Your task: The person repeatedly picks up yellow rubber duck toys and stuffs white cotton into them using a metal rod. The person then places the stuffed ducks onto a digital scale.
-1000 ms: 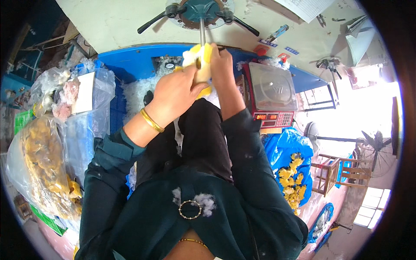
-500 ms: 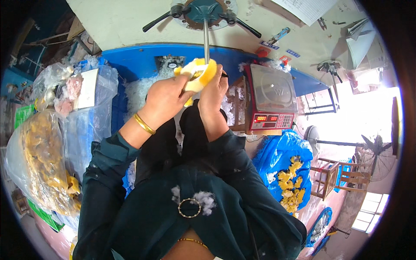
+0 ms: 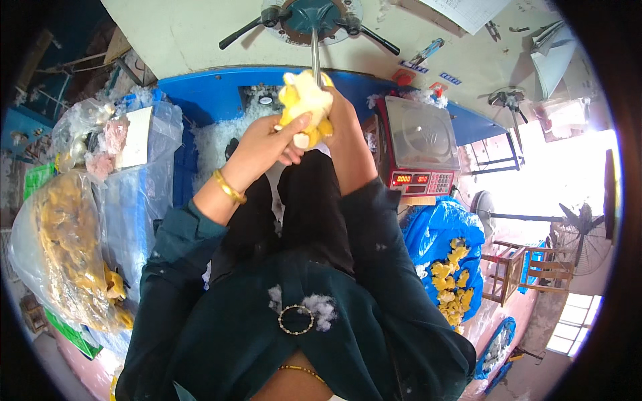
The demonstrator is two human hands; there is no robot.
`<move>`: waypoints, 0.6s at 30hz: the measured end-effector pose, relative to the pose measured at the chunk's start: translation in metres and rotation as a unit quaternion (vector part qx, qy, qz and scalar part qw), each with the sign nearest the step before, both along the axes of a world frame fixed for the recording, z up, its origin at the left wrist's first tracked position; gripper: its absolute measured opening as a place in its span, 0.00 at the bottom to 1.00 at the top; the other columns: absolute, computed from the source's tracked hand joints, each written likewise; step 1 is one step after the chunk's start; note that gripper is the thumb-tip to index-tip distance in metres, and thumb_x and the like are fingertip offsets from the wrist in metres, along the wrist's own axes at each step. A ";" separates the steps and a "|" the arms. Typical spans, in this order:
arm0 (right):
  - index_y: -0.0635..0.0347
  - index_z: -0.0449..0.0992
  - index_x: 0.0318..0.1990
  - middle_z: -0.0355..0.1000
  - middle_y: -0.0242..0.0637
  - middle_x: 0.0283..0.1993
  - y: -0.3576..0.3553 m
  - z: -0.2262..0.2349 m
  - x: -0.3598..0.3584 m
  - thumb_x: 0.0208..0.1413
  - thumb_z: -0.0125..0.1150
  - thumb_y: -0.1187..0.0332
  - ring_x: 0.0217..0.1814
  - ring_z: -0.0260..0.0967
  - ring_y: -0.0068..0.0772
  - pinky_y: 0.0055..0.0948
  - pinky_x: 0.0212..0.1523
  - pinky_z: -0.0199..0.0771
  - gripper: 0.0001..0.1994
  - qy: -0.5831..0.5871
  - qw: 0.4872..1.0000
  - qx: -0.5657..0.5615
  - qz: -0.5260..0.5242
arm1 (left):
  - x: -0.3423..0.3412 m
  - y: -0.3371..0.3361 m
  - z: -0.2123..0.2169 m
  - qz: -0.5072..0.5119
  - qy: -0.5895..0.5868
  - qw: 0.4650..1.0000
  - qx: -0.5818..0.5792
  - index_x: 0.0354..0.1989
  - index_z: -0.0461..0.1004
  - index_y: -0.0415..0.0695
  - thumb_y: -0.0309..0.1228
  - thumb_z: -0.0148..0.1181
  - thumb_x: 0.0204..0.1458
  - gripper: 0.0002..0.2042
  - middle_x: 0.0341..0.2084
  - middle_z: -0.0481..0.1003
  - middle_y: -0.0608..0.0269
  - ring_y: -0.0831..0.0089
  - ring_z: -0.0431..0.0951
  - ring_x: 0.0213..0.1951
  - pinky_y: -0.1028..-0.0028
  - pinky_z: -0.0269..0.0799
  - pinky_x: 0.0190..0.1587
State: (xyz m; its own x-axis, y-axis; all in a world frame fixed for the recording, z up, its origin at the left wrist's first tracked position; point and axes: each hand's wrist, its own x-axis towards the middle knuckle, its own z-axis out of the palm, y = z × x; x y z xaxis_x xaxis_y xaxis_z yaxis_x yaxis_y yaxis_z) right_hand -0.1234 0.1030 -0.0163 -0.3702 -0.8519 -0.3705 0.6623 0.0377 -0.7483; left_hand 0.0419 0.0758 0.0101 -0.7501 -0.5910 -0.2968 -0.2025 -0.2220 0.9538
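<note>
I had both hands up at the thin metal rod [image 3: 314,57] that came down from the round teal machine head [image 3: 311,13]. My left hand [image 3: 264,144] was clamped on a yellow plush toy [image 3: 304,100], thumb and fingers pressed into its soft body from the left of the rod. My right hand [image 3: 338,117] was wrapped round the same toy from the rod's right side, closed against it, though the toy hid most of those fingers. The toy sat right at the lower end of the rod, touching it, and I could not tell whether the rod went inside it. A gold bangle [image 3: 229,187] hung on my left wrist, below and left of the rod.

Behind the rod lay the blue tub [image 3: 200,87] with loose white stuffing [image 3: 217,137] in it, just left of the rod's foot. To the right of the rod stood a red digital scale [image 3: 414,144] with a steel pan, near my right forearm. Farther right of the rod and lower, a blue sheet [image 3: 435,230] held a heap of yellow toy skins [image 3: 451,284]. Well left of the rod, a big clear plastic bag [image 3: 63,247] bulged with more yellow pieces. Bits of white fluff [image 3: 321,307] clung to my dark shirt, straight below the rod.
</note>
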 end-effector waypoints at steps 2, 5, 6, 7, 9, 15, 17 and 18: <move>0.65 0.71 0.46 0.75 0.41 0.39 -0.008 -0.012 -0.017 0.62 0.47 0.61 0.38 0.75 0.36 0.34 0.39 0.77 0.15 -0.050 0.996 -0.047 0.054 | -0.012 -0.006 0.002 0.005 0.000 0.999 -0.034 0.35 0.75 0.37 0.55 0.54 0.54 0.27 0.24 0.77 0.60 0.78 0.77 0.23 0.82 0.74 0.24; 0.66 0.70 0.48 0.74 0.41 0.41 -0.002 -0.008 -0.022 0.64 0.44 0.62 0.40 0.75 0.34 0.33 0.41 0.77 0.16 0.018 0.995 -0.046 0.081 | -0.017 -0.009 0.010 -0.039 0.003 0.999 0.012 0.35 0.74 0.37 0.52 0.55 0.56 0.24 0.23 0.76 0.60 0.78 0.77 0.19 0.83 0.73 0.21; 0.65 0.70 0.48 0.74 0.39 0.41 -0.002 -0.010 -0.022 0.64 0.45 0.63 0.40 0.74 0.32 0.31 0.41 0.76 0.15 0.055 0.993 -0.055 0.093 | -0.019 -0.007 0.007 -0.057 0.006 0.998 0.013 0.35 0.74 0.37 0.51 0.54 0.56 0.24 0.23 0.76 0.60 0.77 0.76 0.18 0.83 0.73 0.21; 0.64 0.71 0.48 0.73 0.37 0.40 -0.004 -0.011 -0.024 0.64 0.46 0.63 0.39 0.73 0.30 0.30 0.41 0.76 0.14 0.092 0.988 -0.064 0.105 | -0.023 -0.003 0.008 -0.049 -0.004 0.999 0.007 0.32 0.74 0.38 0.49 0.51 0.59 0.22 0.20 0.75 0.60 0.76 0.76 0.16 0.82 0.72 0.19; 0.61 0.72 0.47 0.72 0.32 0.39 -0.013 -0.016 -0.027 0.63 0.49 0.64 0.37 0.71 0.23 0.25 0.39 0.73 0.12 0.148 0.978 -0.078 0.123 | -0.030 0.000 -0.001 -0.055 -0.083 0.989 -0.113 0.29 0.73 0.38 0.46 0.49 0.60 0.21 0.18 0.75 0.59 0.75 0.75 0.16 0.78 0.71 0.19; 0.63 0.71 0.49 0.73 0.33 0.40 -0.036 -0.029 -0.043 0.63 0.53 0.60 0.38 0.70 0.22 0.25 0.39 0.73 0.16 0.169 0.961 -0.072 0.208 | -0.039 0.002 -0.022 0.037 -0.149 0.800 -0.579 0.23 0.72 0.38 0.38 0.48 0.59 0.18 0.18 0.73 0.48 0.52 0.74 0.21 0.59 0.70 0.25; 0.64 0.72 0.50 0.74 0.36 0.42 -0.024 -0.013 -0.033 0.61 0.54 0.62 0.39 0.73 0.27 0.29 0.40 0.75 0.16 0.162 0.953 -0.043 0.251 | -0.025 0.010 -0.013 0.017 -0.108 0.805 -0.584 0.23 0.73 0.39 0.38 0.50 0.58 0.16 0.19 0.73 0.46 0.48 0.73 0.23 0.56 0.69 0.26; 0.64 0.73 0.48 0.75 0.37 0.41 -0.011 -0.013 -0.031 0.59 0.55 0.65 0.37 0.74 0.27 0.28 0.39 0.76 0.14 0.114 0.956 -0.062 0.264 | -0.019 0.018 -0.002 -0.018 -0.132 0.833 -0.538 0.26 0.74 0.40 0.37 0.51 0.58 0.14 0.19 0.73 0.47 0.48 0.74 0.23 0.56 0.69 0.27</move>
State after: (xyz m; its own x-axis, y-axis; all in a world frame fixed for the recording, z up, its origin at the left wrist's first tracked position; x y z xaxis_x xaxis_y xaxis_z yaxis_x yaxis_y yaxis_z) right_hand -0.1544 0.0919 -0.0295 0.0634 -0.9743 -0.2161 0.3948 0.2233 -0.8912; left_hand 0.0232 0.0940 0.0084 -0.7658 -0.5996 0.2324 -0.4241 0.7426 0.5184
